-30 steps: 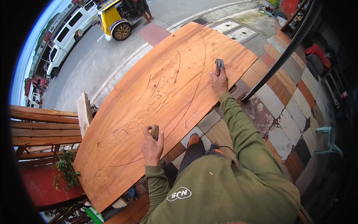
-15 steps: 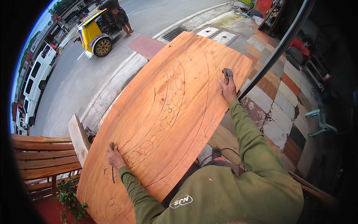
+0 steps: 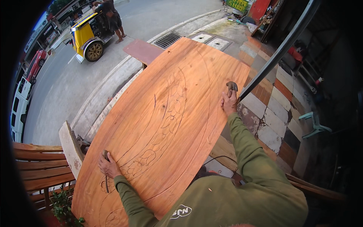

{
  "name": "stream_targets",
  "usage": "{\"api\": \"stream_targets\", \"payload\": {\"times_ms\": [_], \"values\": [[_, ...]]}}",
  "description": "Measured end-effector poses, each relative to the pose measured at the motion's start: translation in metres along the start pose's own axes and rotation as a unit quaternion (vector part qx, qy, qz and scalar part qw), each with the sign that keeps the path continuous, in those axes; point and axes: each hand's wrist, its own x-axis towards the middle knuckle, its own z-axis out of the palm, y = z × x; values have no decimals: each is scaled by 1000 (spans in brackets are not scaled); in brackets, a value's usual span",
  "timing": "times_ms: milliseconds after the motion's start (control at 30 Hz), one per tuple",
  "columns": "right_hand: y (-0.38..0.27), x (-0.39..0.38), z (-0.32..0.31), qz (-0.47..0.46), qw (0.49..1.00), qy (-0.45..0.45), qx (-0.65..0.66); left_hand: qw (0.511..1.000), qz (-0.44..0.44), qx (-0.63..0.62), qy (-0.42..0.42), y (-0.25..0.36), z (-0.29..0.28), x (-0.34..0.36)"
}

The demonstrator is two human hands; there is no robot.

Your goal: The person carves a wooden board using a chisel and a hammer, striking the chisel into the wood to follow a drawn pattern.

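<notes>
A large reddish-brown wooden panel (image 3: 143, 102) lies in front of me, with a leafy floral band and long curved lines marked or cut into its face. Toward its near left part, my left hand (image 3: 109, 167) is closed around a chisel (image 3: 107, 185), whose thin dark blade points down at the wood among the pattern lines. My right hand (image 3: 229, 104) grips a hammer (image 3: 231, 86) near the panel's right edge, its dark head showing above my fingers. The two tools are well apart. Fingers partly hide both handles.
A slatted wooden bench (image 3: 43, 164) and a leafy plant (image 3: 64, 208) stand at the left. On the right are a dark post (image 3: 280, 51), a patchwork tile floor (image 3: 272, 125) and a pale green plastic stool (image 3: 314, 125). Beyond lie a yellow tricycle (image 3: 85, 39), a person (image 3: 113, 19) and a road.
The whole view has shifted, putting the panel slightly lower and left. Both hands keep their grips in about the same places. On the road, the white van has moved nearer and a red car appears behind it.
</notes>
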Motion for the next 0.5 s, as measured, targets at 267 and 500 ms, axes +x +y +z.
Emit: {"api": "stream_targets", "payload": {"times_ms": [267, 500], "values": [[-3, -11, -11, 9, 1000, -1, -6, 1000, 7, 6, -14, -1, 2, 4], [-16, -69, -6, 22, 1000, -4, 20, 999, 20, -24, -17, 11, -6, 4]]}}
